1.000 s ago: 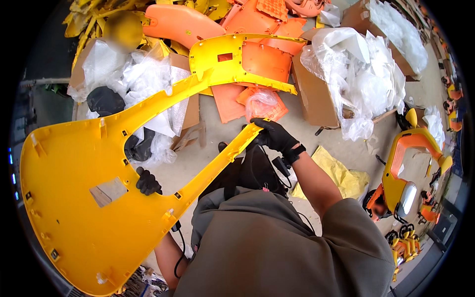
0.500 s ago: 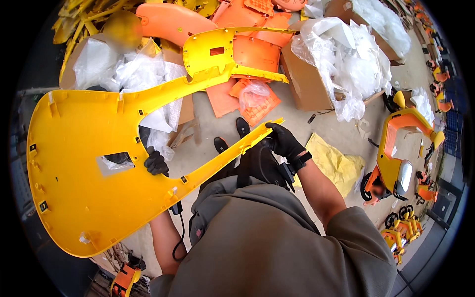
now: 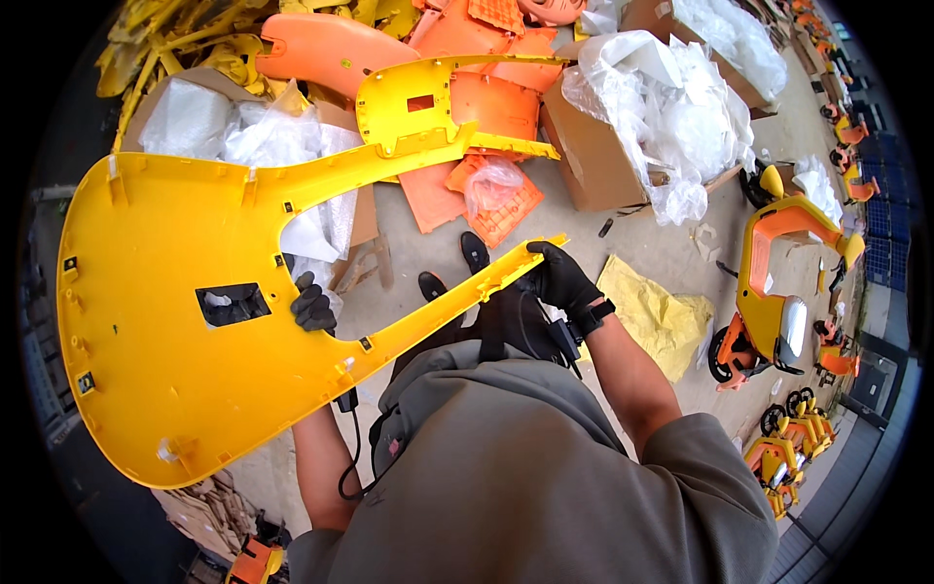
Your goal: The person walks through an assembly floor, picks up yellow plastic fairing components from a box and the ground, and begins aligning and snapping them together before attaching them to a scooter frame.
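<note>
A large yellow plastic body panel (image 3: 165, 292), forked into two long arms, hangs in front of me with its ribbed side up. It has a rectangular opening in its wide part and several small dark clips along its edges. In a black glove, my left hand (image 3: 313, 306) is closed over the inner edge between the arms; most of its thumb and palm are hidden. My right hand (image 3: 562, 277), also gloved in black, grips the tip of the nearer arm. A black cable runs down beside my left forearm.
Another yellow panel (image 3: 375, 112) lies on a heap of orange plastic panels (image 3: 336, 49). Cardboard boxes (image 3: 593, 146) hold clear plastic wrapping (image 3: 666, 107). Yellow sheeting (image 3: 652, 311) lies on the floor at right, near a yellow-and-orange scooter (image 3: 769, 292). More scooters (image 3: 793, 448) stand farther right.
The wide end of the panel has risen slightly, and its opening now shows darker background and plastic behind it. Both hands keep their hold, with the left a little farther right.
</note>
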